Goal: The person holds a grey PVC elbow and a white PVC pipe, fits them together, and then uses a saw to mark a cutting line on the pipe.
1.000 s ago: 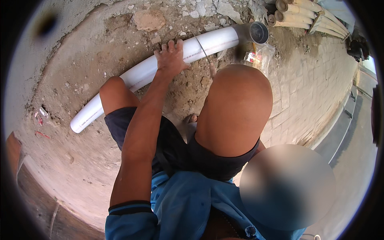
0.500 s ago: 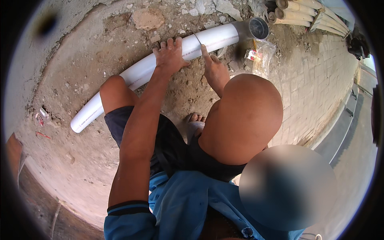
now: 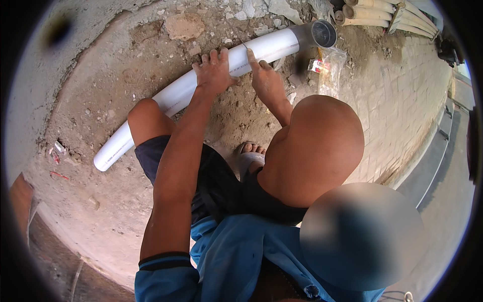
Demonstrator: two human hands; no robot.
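Note:
A long white PVC pipe (image 3: 176, 96) lies slantwise on the dirt, from near left to far right. A grey elbow fitting (image 3: 323, 33) with a round open mouth sits at its far right end. My left hand (image 3: 214, 73) grips the pipe from above, fingers over the far side and thumb toward me. Just right of it, my right hand (image 3: 267, 80) is closed with its index finger stretched along a thin hacksaw blade (image 3: 245, 45). Only a short dark strip of the blade shows across the pipe; the rest is hidden by my fingers. My left knee (image 3: 148, 118) is against the pipe.
Rubble and a flat stone (image 3: 184, 26) lie beyond the pipe. A clear plastic bag (image 3: 330, 70) and a small red-and-white packet (image 3: 315, 65) are near the elbow. Bamboo poles (image 3: 370, 14) are stacked at far right. A paved strip (image 3: 402, 110) runs along the right.
My right hand has slid a little away from me across the pipe with the blade. My left hand keeps its hold on the pipe. The whole view has shifted slightly.

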